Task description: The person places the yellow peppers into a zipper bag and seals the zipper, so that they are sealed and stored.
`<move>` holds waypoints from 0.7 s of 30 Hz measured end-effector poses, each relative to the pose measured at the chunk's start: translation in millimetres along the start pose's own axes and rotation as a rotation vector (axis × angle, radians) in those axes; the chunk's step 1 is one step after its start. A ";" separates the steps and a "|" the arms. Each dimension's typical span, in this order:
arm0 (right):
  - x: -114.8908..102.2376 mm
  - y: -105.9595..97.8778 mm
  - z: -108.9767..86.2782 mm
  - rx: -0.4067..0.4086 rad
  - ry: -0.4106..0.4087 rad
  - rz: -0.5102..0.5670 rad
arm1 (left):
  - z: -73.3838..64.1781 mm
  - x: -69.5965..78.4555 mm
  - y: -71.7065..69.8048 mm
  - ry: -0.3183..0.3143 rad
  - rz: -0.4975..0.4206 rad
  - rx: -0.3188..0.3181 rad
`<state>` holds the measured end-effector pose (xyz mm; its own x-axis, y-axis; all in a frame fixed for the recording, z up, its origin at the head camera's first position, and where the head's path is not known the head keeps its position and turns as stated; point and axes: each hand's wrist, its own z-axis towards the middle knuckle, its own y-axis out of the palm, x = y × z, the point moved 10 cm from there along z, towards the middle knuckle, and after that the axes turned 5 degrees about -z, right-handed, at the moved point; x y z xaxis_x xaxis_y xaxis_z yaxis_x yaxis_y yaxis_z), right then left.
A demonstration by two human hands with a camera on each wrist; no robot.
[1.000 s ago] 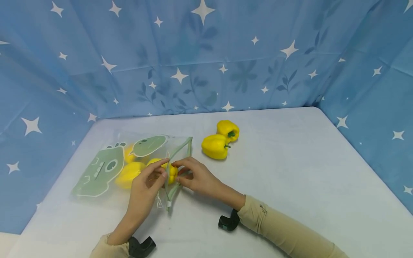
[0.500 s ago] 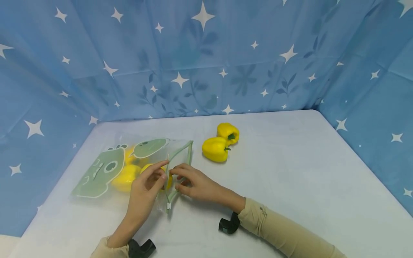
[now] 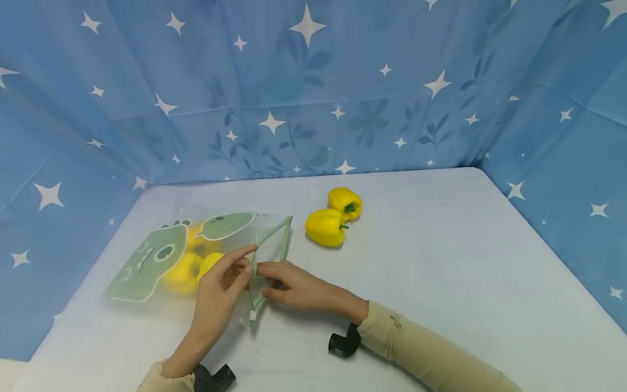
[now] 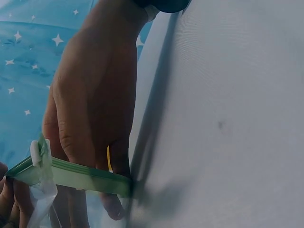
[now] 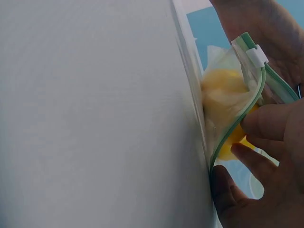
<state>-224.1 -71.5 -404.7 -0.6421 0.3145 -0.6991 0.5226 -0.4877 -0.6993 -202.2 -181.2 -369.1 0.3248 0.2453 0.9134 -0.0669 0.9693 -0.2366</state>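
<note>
Yellow peppers, five in view: three show hazily through the bag [image 3: 147,261], two lie outside. Change noted: a second ago the third one, call it the pepper [image 3: 210,264], showed at the bag's mouth between the two hands; now it sits farther in, next to the near inside pepper [image 3: 178,276], which has shifted left a little. Left hand [image 3: 215,288]: grip together, finger and thumb pinching the green strip [image 3: 285,239] of the mouth. Right hand [image 3: 296,286]: fingers bent, reaching past the strip into the bag; grip apart, clamped on nothing that I can see. Whether its tips touch the pepper, I cannot tell. Slider [image 5: 257,56] is at the near end of the strip, mouth gaping. My reading: that pepper counts as in, nudged home rather than carried, and the right hand has little left to do there. Outside on the table [image 3: 431,261], the front pepper [image 3: 325,228] and back pepper [image 3: 345,203] lie close together, well apart from both hands.
</note>
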 end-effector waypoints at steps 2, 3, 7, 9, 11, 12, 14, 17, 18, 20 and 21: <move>-2.4 1.3 1.5 0.004 -0.040 -0.026 | -0.2 -0.8 -0.9 -0.006 0.014 0.005; -2.7 1.7 1.7 0.006 -0.047 -0.036 | -0.3 -1.3 -1.1 -0.009 0.016 0.007; -2.9 1.5 1.3 0.007 -0.043 -0.021 | 0.0 -2.0 -0.2 -0.007 0.014 -0.003; -2.7 0.6 0.6 -0.002 -0.020 0.018 | 0.4 -1.9 -0.1 0.001 0.013 -0.009; -0.7 -1.0 -1.1 -0.010 0.016 0.061 | 1.3 -1.9 -0.1 0.009 0.017 -0.012; 1.0 -2.1 -2.5 -0.015 0.040 0.077 | 2.0 -1.9 -0.1 0.013 0.020 -0.012; 5.1 -5.0 -6.0 -0.019 0.097 0.104 | 3.1 -3.2 -0.5 0.014 0.026 -0.010; 10.0 -10.9 -10.7 -0.017 0.154 0.120 | 3.8 -4.5 -2.2 0.019 0.040 -0.001; 10.9 -13.5 -11.9 -0.011 0.161 0.121 | 3.8 -5.1 -2.9 0.017 0.042 0.002; 11.4 -20.1 -13.2 0.006 0.160 0.120 | 3.9 -5.8 -4.6 0.013 0.045 0.007; 11.1 -23.7 -13.4 0.015 0.155 0.119 | 4.2 -5.7 -5.4 0.014 0.047 0.008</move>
<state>-236.1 -45.5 -397.9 -0.4817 0.3752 -0.7920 0.5807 -0.5402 -0.6091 -207.6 -187.8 -371.7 0.3342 0.2904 0.8966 -0.0902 0.9568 -0.2763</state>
